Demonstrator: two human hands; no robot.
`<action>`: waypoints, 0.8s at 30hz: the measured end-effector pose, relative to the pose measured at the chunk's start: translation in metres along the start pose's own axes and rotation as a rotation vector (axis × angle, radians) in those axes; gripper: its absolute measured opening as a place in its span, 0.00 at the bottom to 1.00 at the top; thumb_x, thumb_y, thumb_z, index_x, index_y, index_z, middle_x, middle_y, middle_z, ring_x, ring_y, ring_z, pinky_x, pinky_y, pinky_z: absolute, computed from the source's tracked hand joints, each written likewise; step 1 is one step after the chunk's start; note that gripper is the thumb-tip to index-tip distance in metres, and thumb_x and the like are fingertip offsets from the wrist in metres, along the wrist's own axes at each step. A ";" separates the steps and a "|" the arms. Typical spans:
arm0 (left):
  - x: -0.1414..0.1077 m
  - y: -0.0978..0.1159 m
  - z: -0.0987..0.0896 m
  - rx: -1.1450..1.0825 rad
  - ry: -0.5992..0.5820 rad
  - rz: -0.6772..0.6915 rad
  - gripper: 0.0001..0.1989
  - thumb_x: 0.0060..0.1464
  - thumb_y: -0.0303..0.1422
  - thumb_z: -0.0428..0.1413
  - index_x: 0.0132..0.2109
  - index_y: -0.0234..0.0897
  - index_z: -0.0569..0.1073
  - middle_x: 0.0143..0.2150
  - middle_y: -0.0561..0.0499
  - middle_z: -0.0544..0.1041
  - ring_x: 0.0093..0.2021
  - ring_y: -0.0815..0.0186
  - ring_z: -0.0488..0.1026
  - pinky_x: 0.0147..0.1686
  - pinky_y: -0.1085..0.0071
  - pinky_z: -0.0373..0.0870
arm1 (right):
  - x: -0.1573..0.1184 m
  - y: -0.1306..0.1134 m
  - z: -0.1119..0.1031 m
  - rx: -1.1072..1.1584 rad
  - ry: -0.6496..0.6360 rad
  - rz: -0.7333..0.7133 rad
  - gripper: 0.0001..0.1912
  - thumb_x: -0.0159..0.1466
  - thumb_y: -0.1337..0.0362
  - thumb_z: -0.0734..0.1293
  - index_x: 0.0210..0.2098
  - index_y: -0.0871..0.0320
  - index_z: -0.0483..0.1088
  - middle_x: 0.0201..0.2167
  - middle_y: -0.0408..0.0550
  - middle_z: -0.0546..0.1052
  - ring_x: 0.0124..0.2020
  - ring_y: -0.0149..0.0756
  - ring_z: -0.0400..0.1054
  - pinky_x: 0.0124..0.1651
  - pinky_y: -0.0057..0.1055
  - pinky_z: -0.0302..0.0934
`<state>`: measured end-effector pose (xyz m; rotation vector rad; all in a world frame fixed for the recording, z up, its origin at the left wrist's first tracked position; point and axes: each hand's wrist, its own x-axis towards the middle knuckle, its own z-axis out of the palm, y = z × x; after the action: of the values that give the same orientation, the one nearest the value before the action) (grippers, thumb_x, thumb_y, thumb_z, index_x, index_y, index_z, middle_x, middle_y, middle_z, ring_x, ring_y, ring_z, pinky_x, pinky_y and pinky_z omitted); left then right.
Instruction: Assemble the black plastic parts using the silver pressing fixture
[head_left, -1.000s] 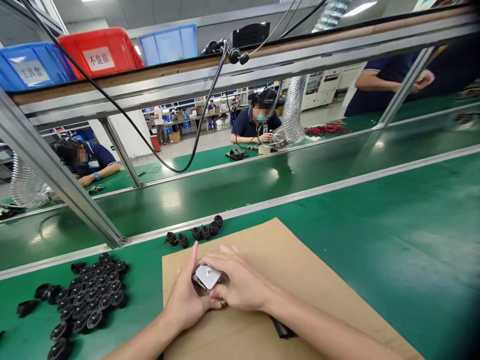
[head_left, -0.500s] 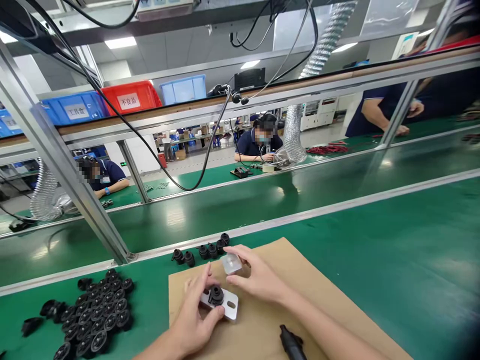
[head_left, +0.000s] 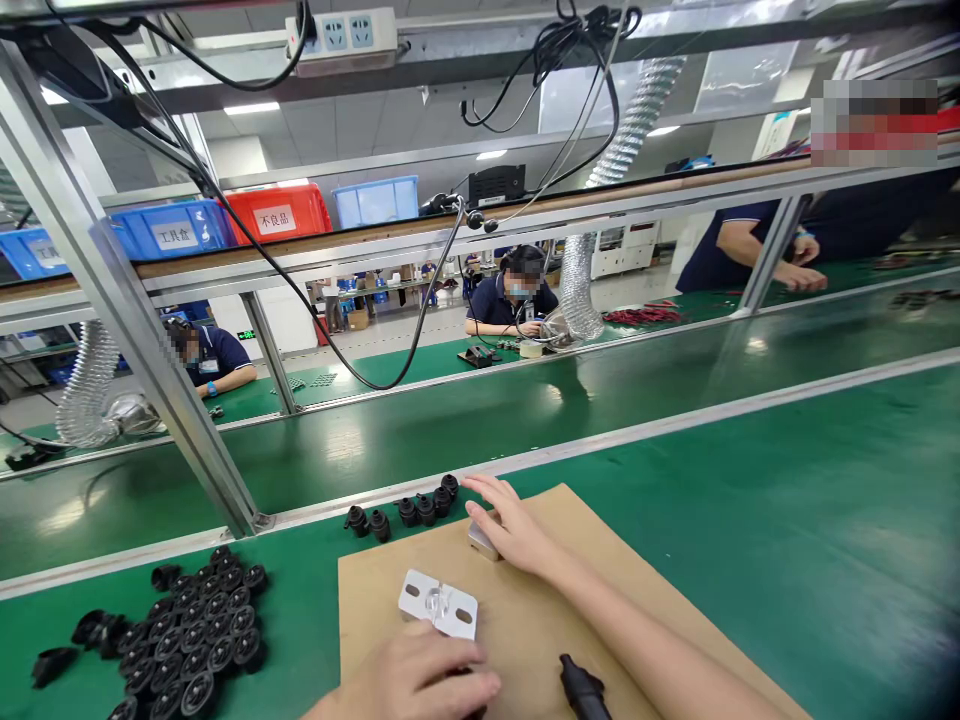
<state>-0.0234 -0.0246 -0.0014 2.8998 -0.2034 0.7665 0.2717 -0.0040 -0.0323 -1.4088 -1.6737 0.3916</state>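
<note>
My left hand (head_left: 420,675), blurred, is low over the brown mat with its fingers curled. Dark bits of the black fitting show beneath them; most of it is hidden. Just beyond lies a silvery plate (head_left: 459,622) with two slots and a bare round recess in the middle. My right hand (head_left: 517,535) is open, fingers stretched out, over a small pale block (head_left: 482,542) that sits on the mat and is partly covered by the hand. A black, tool-like object (head_left: 583,688) lies near the bottom edge.
The brown mat (head_left: 622,600) covers part of the green bench. Several black fittings (head_left: 407,511) stand behind it; many black round parts (head_left: 193,635) cluster at left. A metal post (head_left: 157,330) rises at left and a cable (head_left: 360,375) hangs down. Co-workers (head_left: 499,300) sit across.
The black fitting has left the plate's recess. My left hand has let go of the plate and drawn back towards me. My right hand has set the pale block down and opened.
</note>
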 end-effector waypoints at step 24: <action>-0.023 -0.022 0.006 -0.525 0.170 -0.859 0.44 0.63 0.29 0.60 0.78 0.59 0.51 0.66 0.46 0.72 0.65 0.47 0.68 0.70 0.41 0.61 | 0.009 -0.025 -0.024 0.386 -0.005 0.167 0.29 0.70 0.40 0.64 0.50 0.60 0.78 0.39 0.54 0.83 0.35 0.43 0.75 0.36 0.36 0.68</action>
<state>-0.0370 -0.0017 -0.0202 2.0888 0.6999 0.6427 0.2755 -0.0104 0.0027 -1.2573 -1.3949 0.7690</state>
